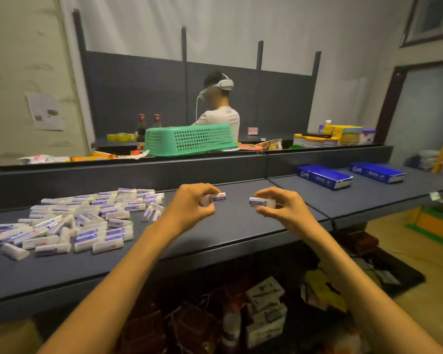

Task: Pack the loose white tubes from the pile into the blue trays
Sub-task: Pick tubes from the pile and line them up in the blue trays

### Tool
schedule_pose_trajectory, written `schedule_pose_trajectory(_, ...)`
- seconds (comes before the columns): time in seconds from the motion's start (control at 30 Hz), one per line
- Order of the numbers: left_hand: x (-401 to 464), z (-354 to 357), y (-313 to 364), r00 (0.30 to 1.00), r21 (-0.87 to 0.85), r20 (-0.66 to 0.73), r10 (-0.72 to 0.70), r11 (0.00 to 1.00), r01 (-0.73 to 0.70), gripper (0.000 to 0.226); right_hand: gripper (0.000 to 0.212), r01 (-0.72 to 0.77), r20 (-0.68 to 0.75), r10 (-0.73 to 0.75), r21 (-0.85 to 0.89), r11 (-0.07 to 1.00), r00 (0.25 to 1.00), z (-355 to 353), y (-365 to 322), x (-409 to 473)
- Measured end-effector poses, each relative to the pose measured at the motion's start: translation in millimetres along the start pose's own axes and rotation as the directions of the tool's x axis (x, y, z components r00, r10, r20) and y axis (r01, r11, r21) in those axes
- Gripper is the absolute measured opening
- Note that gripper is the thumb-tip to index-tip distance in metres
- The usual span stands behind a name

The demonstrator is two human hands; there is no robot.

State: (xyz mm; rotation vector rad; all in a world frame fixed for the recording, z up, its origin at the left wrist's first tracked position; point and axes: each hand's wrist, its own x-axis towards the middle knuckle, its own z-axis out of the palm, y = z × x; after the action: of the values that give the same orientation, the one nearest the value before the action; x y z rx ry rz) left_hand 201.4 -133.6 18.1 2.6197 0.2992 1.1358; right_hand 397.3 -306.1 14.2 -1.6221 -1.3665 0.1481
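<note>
A pile of loose white tubes [82, 221] with blue and red print lies on the left of the dark table [228, 233]. My left hand [192, 203] pinches one white tube [215, 198] above the table's middle. My right hand [281, 205] pinches another white tube [260, 201] just to the right, the two tubes a short gap apart. Two blue trays stand at the far right of the table: the nearer blue tray [324, 176] and the farther blue tray [377, 171]. Both hands are well left of the trays.
A raised dark ledge [138, 172] runs behind the table, with a green basket [189, 139], bottles and packets beyond it. A person with a headset [220, 103] stands behind. Boxes and clutter [264, 310] fill the floor under the table's front edge.
</note>
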Motion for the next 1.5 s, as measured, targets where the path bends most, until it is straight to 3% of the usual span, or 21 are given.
schedule_pose_trajectory(0.2, 31.7, 73.8, 76.7, 0.998, -0.04, 0.057, 0.034, 0.999, -0.031, 0.033, 0.03, -0.128, -0.072, 0.132, 0.056, 0.99, 0.989, -85.1, 45.2, -43.7)
schedule_pose_trajectory(0.4, 74.5, 137.2, 127.6, 0.99, -0.064, 0.106, 0.093, 0.994, -0.086, 0.033, 0.028, -0.143, -0.14, 0.167, 0.17, 0.975, 0.976, -154.2, 84.6, -71.2)
schedule_pose_trajectory(0.63, 135.7, 219.4, 152.3, 0.987, -0.092, 0.112, 0.117, 0.99, -0.107, 0.034, 0.05, -0.164, -0.209, 0.207, 0.206, 0.965, 0.956, -223.0, 146.9, -62.8)
schedule_pose_trajectory(0.77, 174.3, 267.9, 149.8, 0.989, -0.083, 0.091, 0.118, 0.99, -0.11, 0.035, 0.035, -0.222, -0.239, 0.275, 0.224, 0.949, 0.931, -258.7, 194.0, -31.4)
schedule_pose_trajectory(0.87, 210.5, 298.4, 137.9, 0.994, -0.074, 0.089, 0.069, 0.995, -0.062, 0.036, 0.021, -0.185, -0.2, 0.221, 0.184, 0.965, 0.954, -283.7, 230.3, 3.0)
schedule_pose_trajectory(1.13, 285.6, 356.7, 123.8, 0.997, -0.022, 0.071, -0.007, 1.0, 0.008, 0.035, 0.017, -0.11, -0.075, 0.122, 0.143, 0.984, 0.99, -331.6, 300.7, 77.3)
schedule_pose_trajectory(1.37, 330.8, 395.1, 110.3, 0.991, 0.03, 0.066, -0.115, 0.993, 0.113, 0.034, 0.024, -0.123, 0.066, 0.112, 0.201, 0.972, 0.992, -361.3, 350.6, 134.5)
schedule_pose_trajectory(1.5, 346.6, 415.8, 107.5, 0.981, 0.087, 0.031, -0.193, 0.978, 0.19, 0.035, 0.025, -0.079, 0.142, 0.058, 0.149, 0.986, 0.988, -372.9, 378.8, 167.8)
